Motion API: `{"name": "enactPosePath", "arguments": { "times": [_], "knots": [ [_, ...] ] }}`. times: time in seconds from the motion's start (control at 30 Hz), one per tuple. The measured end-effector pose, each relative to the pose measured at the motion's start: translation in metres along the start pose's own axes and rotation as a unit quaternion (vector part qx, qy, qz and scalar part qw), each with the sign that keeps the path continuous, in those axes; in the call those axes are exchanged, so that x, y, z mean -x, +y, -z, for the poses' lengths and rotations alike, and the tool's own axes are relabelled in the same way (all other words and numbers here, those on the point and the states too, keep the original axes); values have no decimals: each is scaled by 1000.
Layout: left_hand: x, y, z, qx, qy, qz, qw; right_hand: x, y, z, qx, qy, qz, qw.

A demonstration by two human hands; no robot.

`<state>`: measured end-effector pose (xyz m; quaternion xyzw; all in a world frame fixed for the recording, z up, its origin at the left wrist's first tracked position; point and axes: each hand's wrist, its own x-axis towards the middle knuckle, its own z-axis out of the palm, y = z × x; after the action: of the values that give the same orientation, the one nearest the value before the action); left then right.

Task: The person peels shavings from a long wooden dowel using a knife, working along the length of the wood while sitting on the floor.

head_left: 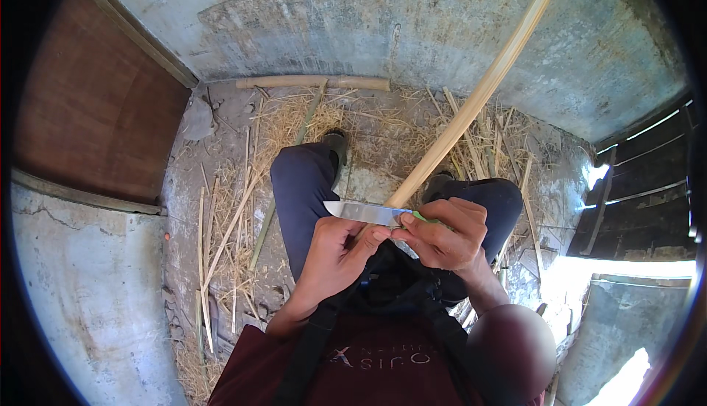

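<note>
Head view: right hand point(445, 233) clamped on green-handled knife point(366, 212); left hand point(335, 253), cannot tell grip. Stick point(471, 108) points one o'clock. Seemingly shaving; next stroke needs steady angle.

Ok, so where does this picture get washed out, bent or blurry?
Head view: daylight glares white just below the dark boards at right; head view: the far wall looks bowed inside a black rim; head view: a round patch at lower right is blurred, while the knife looks fairly sharp.
</note>
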<state>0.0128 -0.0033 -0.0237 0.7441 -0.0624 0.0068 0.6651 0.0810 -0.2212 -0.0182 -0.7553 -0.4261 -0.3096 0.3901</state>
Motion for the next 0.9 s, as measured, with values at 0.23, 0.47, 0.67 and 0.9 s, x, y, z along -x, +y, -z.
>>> {"name": "enactPosePath", "arguments": {
  "times": [0.23, 0.47, 0.67, 0.9],
  "knots": [
    [1, -4, -3, 12, 22, 2, 1000, 1, 1, -4, -30, 8, -7, 999],
    [2, -8, -7, 20, 40, -11, 999, 1, -2, -1, -18, -4, -7, 1000],
    [0, -2, -5, -18, 52, -47, 997, 0, -5, 0, 5, 2, 11, 1000],
    [-2, -7, -7, 1, 66, -77, 995, -4, -10, 1, 33, -3, 17, 999]
  ]
}}
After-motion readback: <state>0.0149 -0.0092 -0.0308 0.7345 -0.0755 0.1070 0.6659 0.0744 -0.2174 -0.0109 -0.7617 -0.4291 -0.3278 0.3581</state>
